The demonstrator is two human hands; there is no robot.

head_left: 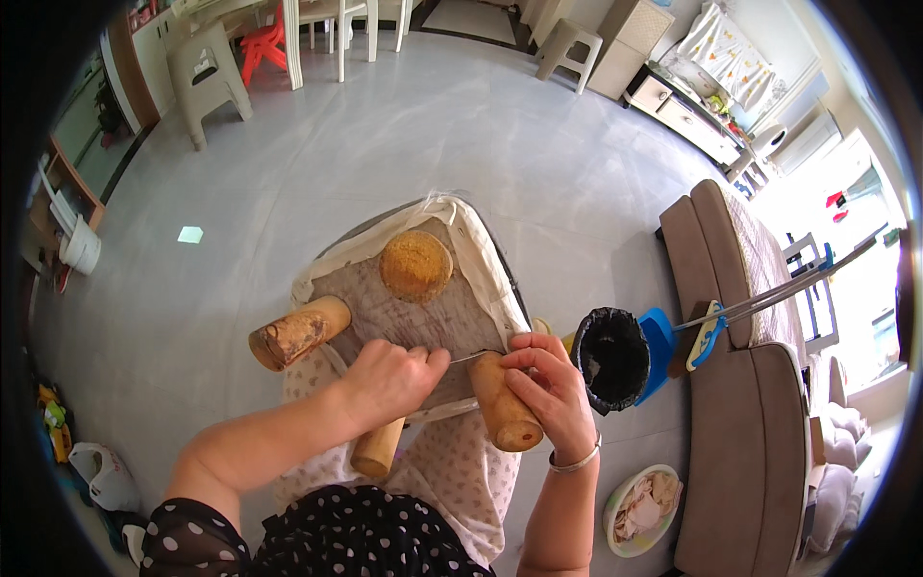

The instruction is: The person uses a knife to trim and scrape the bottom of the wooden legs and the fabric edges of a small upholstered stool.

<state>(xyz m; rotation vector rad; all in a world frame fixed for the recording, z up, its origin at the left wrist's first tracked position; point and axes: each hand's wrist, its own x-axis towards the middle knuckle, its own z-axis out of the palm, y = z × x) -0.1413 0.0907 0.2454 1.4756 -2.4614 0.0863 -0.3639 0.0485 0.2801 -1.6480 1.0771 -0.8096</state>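
A stool lies upside down on my lap, its underside (404, 322) facing up with a loose cream fabric edge (471, 245) around it. Of its stubby wooden legs, one (415, 266) points up at the far side and one (300, 332) leans left. Another leg (378, 447) is partly under my left forearm. My left hand (399, 380) is closed in a fist over the underside, gripping a thin pale strand or rod (469, 358). That piece runs to the base of the near right leg (505, 404). My right hand (553, 389) is closed against this leg, thumb and fingertips at its base.
To the right stand a black-lined bin (613, 361), a blue dustpan (657, 351) with long handles, and a brown sofa (740, 452). A basin of cloths (644, 512) sits beside the sofa. Farther off are a plastic chair (207, 82), a stool (570, 50) and a white bag (106, 476).
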